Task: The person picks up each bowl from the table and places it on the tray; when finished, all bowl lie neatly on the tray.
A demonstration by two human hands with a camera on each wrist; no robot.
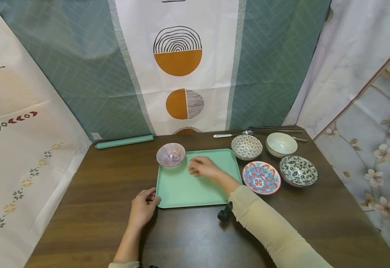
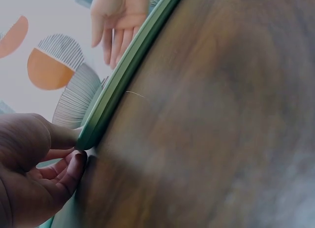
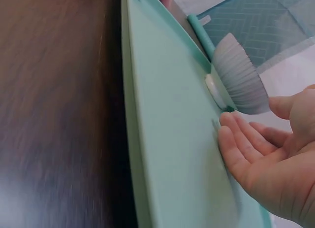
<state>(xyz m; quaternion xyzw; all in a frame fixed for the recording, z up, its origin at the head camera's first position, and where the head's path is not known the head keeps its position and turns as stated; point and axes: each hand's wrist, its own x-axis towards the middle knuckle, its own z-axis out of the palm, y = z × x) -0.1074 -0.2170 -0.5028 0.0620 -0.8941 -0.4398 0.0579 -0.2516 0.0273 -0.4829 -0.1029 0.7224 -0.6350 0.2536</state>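
Observation:
A flat mint-green tray [image 1: 195, 190] lies on the wooden table. At its near left corner, my left hand [image 1: 143, 209] pinches the edge between thumb and fingers, seen close up in the left wrist view. A small bowl with thin purple stripes [image 1: 170, 155] sits upright at the tray's far left corner. Just right of that bowl, my right hand [image 1: 205, 168] hovers over the tray with nothing in it. In the right wrist view its fingers [image 3: 246, 144] are loosely bent, and the thumb overlaps the rim of the striped bowl [image 3: 238, 75].
Right of the tray stand a checked bowl [image 1: 246, 147], a red-and-blue patterned bowl [image 1: 261, 178], a plain cream bowl [image 1: 281, 144] and a leaf-patterned bowl [image 1: 298, 171]. Behind them lie a white-handled spoon [image 1: 223, 136] and chopsticks [image 1: 278, 129]. A green roll [image 1: 125, 142] lies at the back left.

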